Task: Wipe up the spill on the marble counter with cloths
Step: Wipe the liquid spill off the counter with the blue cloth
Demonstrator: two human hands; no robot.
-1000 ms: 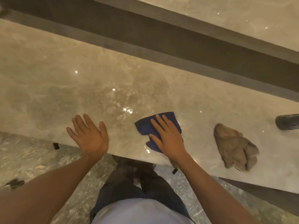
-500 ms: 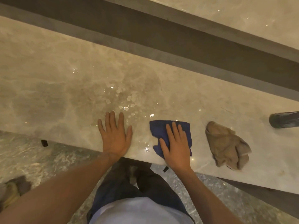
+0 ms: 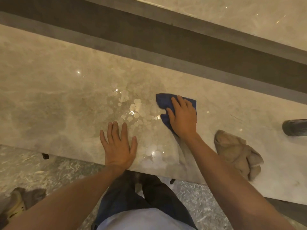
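Wet marble counter point(image 3: 49, 77), two cloths, both hands flat on it.

The counter is glossy beige stone; the spill point(image 3: 132, 112) shows as pale round beads and a film across its middle, with another patch at the near edge beside the left hand. The tan cloth point(image 3: 239, 153) lies crumpled to the right, apart from the hands. The blue cloth point(image 3: 166, 102) lies just right of the spill, pressed under the right hand point(image 3: 182, 117), fingers spread, not gripping. The left hand point(image 3: 118, 146) rests open, palm down, empty.
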